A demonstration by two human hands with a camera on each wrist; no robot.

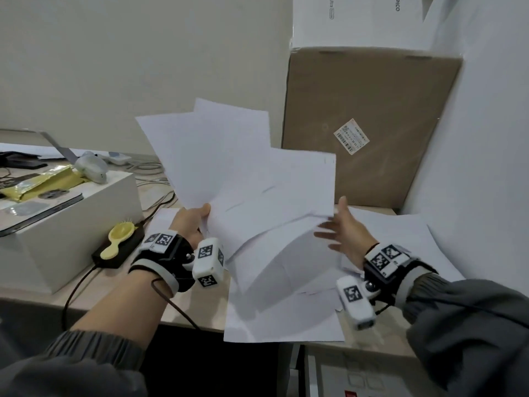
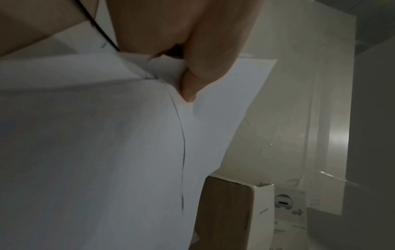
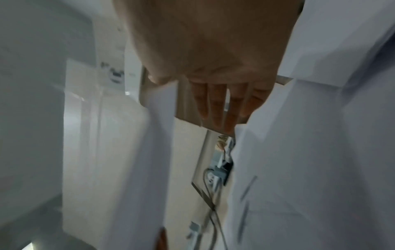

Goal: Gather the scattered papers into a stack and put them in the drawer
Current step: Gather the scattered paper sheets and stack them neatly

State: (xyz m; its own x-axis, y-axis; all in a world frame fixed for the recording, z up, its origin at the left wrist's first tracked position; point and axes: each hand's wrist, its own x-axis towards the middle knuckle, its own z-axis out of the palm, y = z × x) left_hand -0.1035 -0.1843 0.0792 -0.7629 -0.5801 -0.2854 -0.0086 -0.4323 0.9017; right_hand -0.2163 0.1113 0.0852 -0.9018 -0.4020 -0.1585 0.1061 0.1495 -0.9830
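A fanned bunch of white papers [image 1: 243, 179] is lifted above the desk, with my left hand [image 1: 191, 222] pinching its lower left corner, thumb on top. In the left wrist view the thumb [image 2: 192, 84] presses on the sheets [image 2: 107, 135]. My right hand [image 1: 340, 227] is at the bunch's right edge, fingers straight and spread, holding nothing; whether it touches the paper I cannot tell. Its fingers [image 3: 220, 104] show straight in the right wrist view, beside sheets [image 3: 310, 152]. More loose papers [image 1: 286, 316] lie on the desk [image 1: 200, 310] below and to the right. No drawer is clearly seen.
A brown cardboard box [image 1: 372, 124] stands behind the papers with a white box [image 1: 357, 21] on top. Left is a white box [image 1: 71, 224] with clutter on it, a yellow brush [image 1: 118, 236] on a black adapter, and cables [image 1: 154, 173]. A white wall [image 1: 472, 167] borders the right.
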